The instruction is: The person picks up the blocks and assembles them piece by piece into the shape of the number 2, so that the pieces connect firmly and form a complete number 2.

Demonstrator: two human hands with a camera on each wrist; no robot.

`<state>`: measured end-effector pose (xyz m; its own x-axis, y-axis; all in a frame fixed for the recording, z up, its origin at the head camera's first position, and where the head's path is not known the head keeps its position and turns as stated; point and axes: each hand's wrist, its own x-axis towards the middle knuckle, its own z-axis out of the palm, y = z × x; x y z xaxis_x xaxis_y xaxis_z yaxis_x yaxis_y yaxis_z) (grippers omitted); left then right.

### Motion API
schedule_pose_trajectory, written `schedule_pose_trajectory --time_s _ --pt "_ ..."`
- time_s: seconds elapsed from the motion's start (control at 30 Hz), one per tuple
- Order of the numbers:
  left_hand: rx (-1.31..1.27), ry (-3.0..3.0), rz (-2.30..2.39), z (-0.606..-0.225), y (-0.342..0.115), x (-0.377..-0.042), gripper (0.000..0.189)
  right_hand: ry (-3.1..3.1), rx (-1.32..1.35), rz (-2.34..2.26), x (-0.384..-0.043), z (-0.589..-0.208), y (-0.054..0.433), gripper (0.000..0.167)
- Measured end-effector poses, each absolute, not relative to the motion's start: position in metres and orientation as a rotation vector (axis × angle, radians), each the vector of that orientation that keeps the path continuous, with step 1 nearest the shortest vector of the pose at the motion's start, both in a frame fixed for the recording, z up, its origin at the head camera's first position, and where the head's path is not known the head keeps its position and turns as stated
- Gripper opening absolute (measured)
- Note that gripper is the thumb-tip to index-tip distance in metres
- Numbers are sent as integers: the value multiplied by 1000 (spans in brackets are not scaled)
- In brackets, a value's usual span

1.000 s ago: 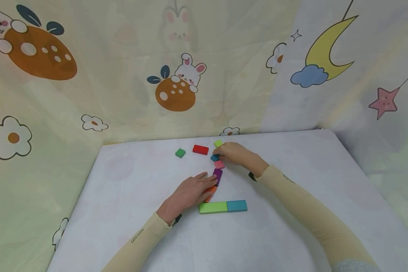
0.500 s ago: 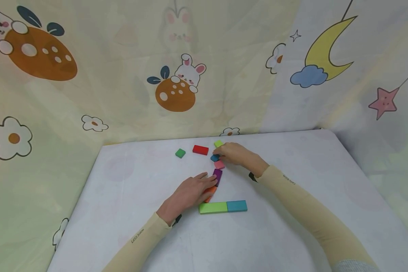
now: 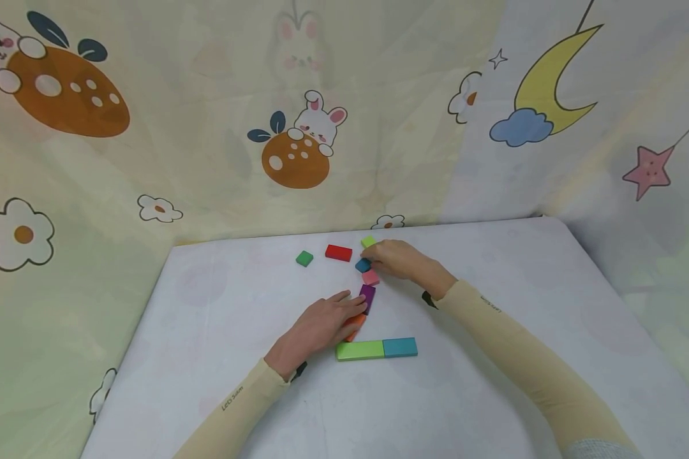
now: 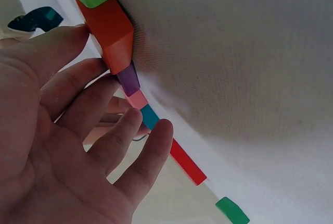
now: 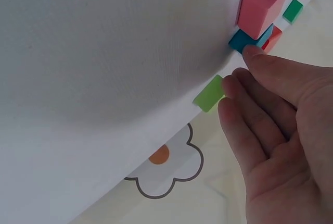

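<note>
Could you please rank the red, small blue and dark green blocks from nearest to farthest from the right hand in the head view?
1. Small blue block: beside the right hand.
2. Red block: farther left.
3. Dark green block: farthest left.

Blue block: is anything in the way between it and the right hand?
Nothing visible: the right hand has its thumb right at the blue block. The pink block sits on its near side, not between them.

Yellow moon [image 3: 535, 81] on patterned backdrop [image 3: 402, 140]
</note>
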<state>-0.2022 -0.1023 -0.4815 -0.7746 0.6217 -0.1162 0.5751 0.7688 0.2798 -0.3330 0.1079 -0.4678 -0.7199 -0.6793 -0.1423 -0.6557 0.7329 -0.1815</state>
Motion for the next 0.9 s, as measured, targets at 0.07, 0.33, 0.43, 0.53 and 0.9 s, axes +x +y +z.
schedule_pose_trajectory --time_s 0.07,0.33,0.43,0.53,0.9 --pt "943 2759 346 -482 -102 -202 55 2738 -1063 -176 -334 -468 108 37" --pt "950 2764 354 -483 -103 -202 55 2742 -1084 -196 -335 -469 108 36" --pt "952 2767 356 -483 -103 -202 55 2739 -1083 -192 -334 -468 108 36" --pt "947 2764 361 -483 -103 -202 55 2745 -1043 -198 -334 -464 109 37" --pt "925 2756 347 -482 -103 -202 57 2889 -917 -187 -345 -449 104 38"
